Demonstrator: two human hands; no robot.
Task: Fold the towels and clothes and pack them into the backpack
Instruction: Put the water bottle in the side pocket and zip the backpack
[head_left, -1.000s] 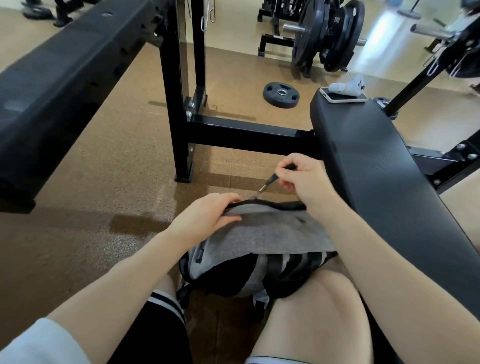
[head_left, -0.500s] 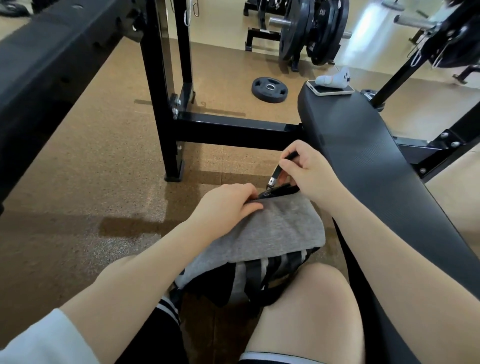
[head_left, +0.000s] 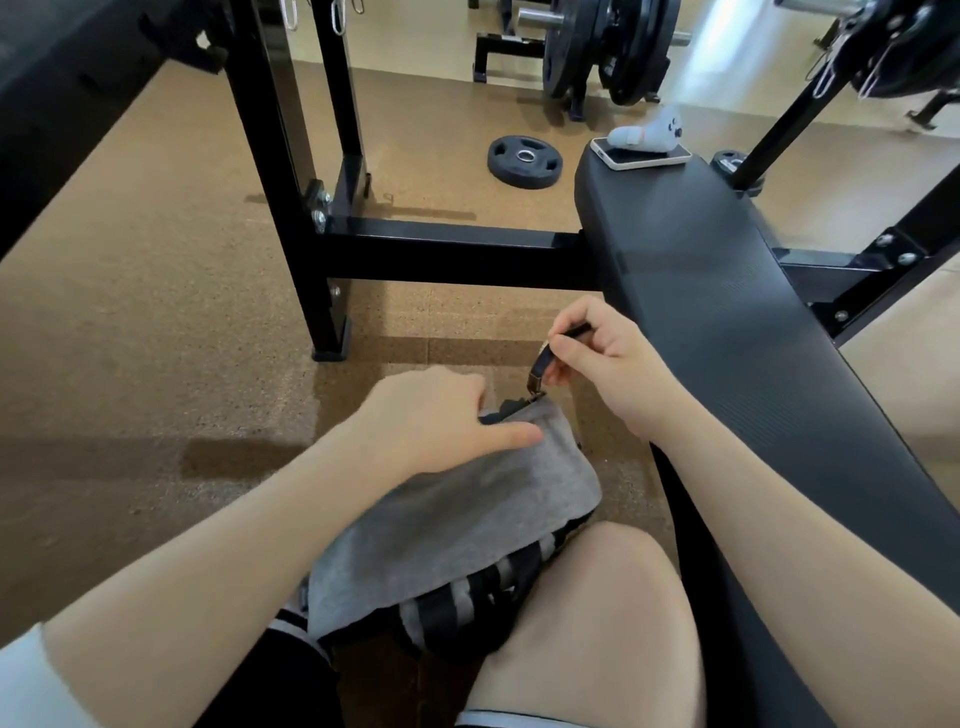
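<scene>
A grey backpack (head_left: 457, 525) with black straps lies on the floor between my knees, its top pointing away from me. My left hand (head_left: 431, 421) grips the top edge of the backpack, thumb stretched across the grey fabric. My right hand (head_left: 597, 358) pinches the black zipper pull (head_left: 540, 366) and holds it up at the far right end of the zipper line. Only a short dark gap of the opening shows beside the slider. No towels or clothes are in sight.
A black padded bench (head_left: 727, 322) runs along my right side, with a phone (head_left: 647, 153) and a small plush toy (head_left: 647, 130) at its far end. A black rack frame (head_left: 441, 252) crosses ahead. A weight plate (head_left: 524, 161) lies on the brown floor.
My right hand has drawn the zipper pull rightward along the backpack's top, shrinking the opening. My left hand followed along the edge. The view has tilted down and closer.
</scene>
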